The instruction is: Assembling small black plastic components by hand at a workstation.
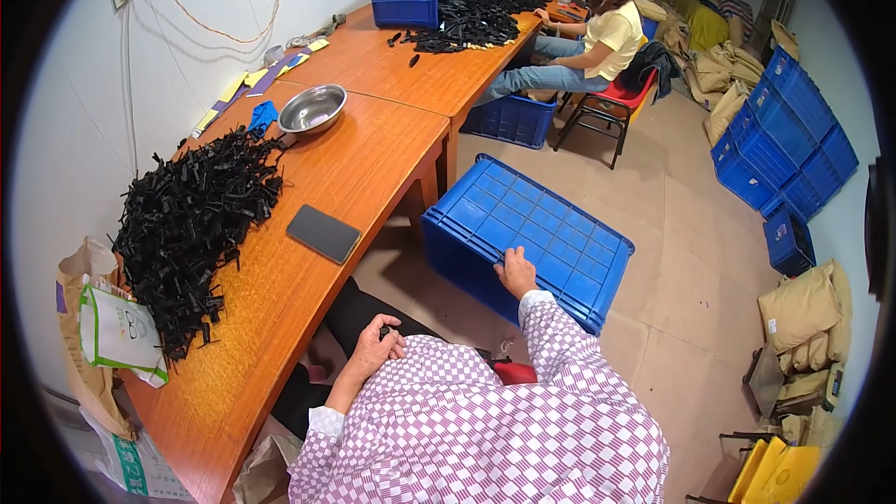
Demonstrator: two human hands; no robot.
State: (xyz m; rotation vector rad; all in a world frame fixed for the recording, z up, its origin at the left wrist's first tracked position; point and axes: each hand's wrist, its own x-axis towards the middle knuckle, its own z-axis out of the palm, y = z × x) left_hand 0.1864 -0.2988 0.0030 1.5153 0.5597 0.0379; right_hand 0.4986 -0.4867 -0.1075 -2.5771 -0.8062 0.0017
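Your right hand (516, 273) lay flat, fingers spread, on the upturned blue crate (527, 238) at centre frame, while your left hand (375, 347), lower left of it, pinched a small black part (384, 329).

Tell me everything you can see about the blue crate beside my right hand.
The blue crate looks like moulded plastic and lies upside down and tilted on the floor beside the wooden table, its gridded, ribbed base facing up. The right hand rests on the near edge of that base. What is underneath is hidden.
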